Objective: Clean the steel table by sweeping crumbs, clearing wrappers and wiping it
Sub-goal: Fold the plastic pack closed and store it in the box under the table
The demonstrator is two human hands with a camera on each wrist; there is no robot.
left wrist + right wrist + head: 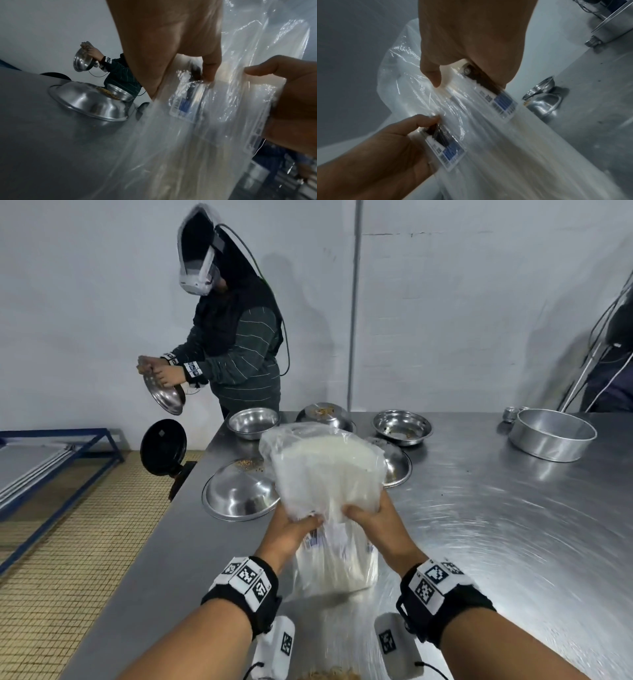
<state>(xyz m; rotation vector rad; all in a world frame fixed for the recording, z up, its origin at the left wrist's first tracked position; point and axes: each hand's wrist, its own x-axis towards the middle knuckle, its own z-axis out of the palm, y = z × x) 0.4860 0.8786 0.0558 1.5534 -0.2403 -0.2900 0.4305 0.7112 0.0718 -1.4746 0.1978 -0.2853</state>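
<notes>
Gripping the clear plastic bag (pixel 325 474) from both sides, the left hand (pixel 291 534) and right hand (pixel 375 517) hold it up over the near middle of the steel bench (pixel 513 525), its lower end hanging down close to the surface. Both sets of fingers are curled tight into the film at mid-height, thumbs pinching the front just above the printed blue-and-white labels (pixel 503 102). The bag seems to hold pale, stacked contents, though what they are cannot be told.

The main risk is the film itself: it is thin and slick, and a pinch on loose plastic could slip or tear under the weight, dumping the contents onto the bench. A small heap of crumbs (pixel 329 675) lies at the near edge right under the wrists, so the swinging lower end could drag through and scatter them. Toward the far left corner, the overturned steel bowl (pixel 239 494) carries crumbs on its top, and a sweep of the bag that way could knock them off.
</notes>
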